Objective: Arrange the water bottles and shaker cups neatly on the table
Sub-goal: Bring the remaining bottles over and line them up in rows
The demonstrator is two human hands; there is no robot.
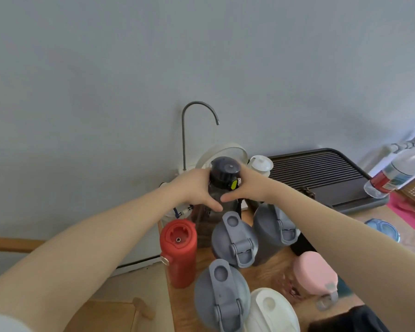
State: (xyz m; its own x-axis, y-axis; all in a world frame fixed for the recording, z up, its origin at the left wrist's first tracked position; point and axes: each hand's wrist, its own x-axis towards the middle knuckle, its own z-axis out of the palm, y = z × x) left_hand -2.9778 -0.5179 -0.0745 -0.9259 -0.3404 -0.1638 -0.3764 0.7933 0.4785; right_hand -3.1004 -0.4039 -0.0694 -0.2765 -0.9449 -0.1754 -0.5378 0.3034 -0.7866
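Note:
A tall smoky-grey bottle [215,188] with a black cap and a yellow-green button stands at the back of the wooden table [268,274]. My left hand [194,188] and my right hand [247,185] clasp its upper body from both sides. In front of it stand a red bottle [179,252], three grey-lidded shaker cups [234,240] [273,228] [222,293], a white-lidded cup [271,310] and a pink-lidded cup [315,274].
A curved metal spout [187,130] and a white kettle [260,164] stand behind the bottle. A dark slatted tray [321,173] lies at the back right, with a clear plastic water bottle [398,173] lying beyond it. A blue lid [382,227] rests at the right.

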